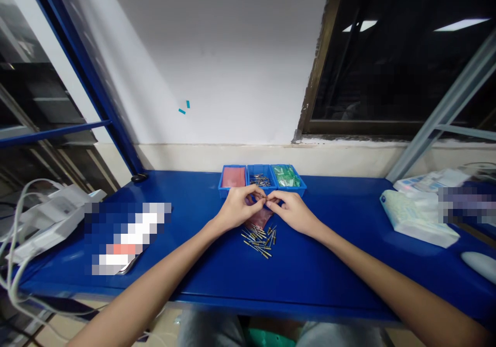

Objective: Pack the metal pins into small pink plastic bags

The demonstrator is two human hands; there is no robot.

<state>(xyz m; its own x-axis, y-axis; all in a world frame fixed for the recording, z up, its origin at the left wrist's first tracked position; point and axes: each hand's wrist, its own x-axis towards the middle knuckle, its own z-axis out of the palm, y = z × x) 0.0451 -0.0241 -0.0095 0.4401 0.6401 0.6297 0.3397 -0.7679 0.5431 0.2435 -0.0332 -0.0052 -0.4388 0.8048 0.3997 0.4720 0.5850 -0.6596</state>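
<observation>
Our left hand (241, 206) and right hand (290, 209) pinch an indistinct piece (264, 197), half-hiding a pink bag (261, 217) on the blue table (310, 280) by a wall (240, 78).

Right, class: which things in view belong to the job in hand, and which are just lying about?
Likely part of the job:
pink bag, at the left hand and right hand
loose metal pins
blue bins holding pink packaging, more pins, green packets

Probably just lying about:
white devices, left
small black object, back left
pale packet, right

Pinkish-red bag (262, 220), gold-and-silver pins (259, 242), blue bins (256, 169), green packets (287, 176), deep-blue tabletop (302, 277).
</observation>
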